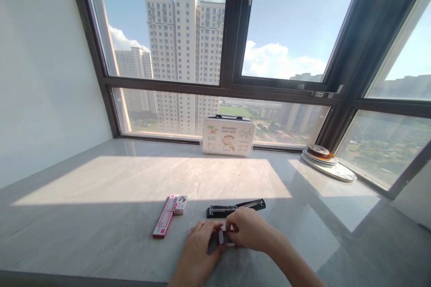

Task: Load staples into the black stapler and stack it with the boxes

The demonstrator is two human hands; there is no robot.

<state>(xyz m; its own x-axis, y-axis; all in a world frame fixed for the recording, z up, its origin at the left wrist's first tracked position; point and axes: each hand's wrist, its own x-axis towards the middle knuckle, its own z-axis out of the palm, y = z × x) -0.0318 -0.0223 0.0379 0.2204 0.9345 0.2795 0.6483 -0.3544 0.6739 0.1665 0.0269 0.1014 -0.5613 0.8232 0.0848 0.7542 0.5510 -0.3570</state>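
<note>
A small white box [221, 237] with a dark inside sits low on the near counter, between the thumb and fingers of my left hand [201, 243]. From the right, my right hand [249, 229] reaches over that box with its fingertips pinched at its opening; what they pinch is hidden. Just behind my hands lies a black stapler [218, 210], swung open flat, its metal staple channel showing. My right hand covers part of its near edge. To the left are a long red-and-white box [163, 225] and a smaller staple box [181, 205] beside it.
A white carrying case [229, 136] with cartoon prints stands against the window. Stacked plates and lids [323, 161] lie in the right corner. The grey marble-patterned counter [101, 224] meets a white wall [43, 63] at left; sunlight falls in patches.
</note>
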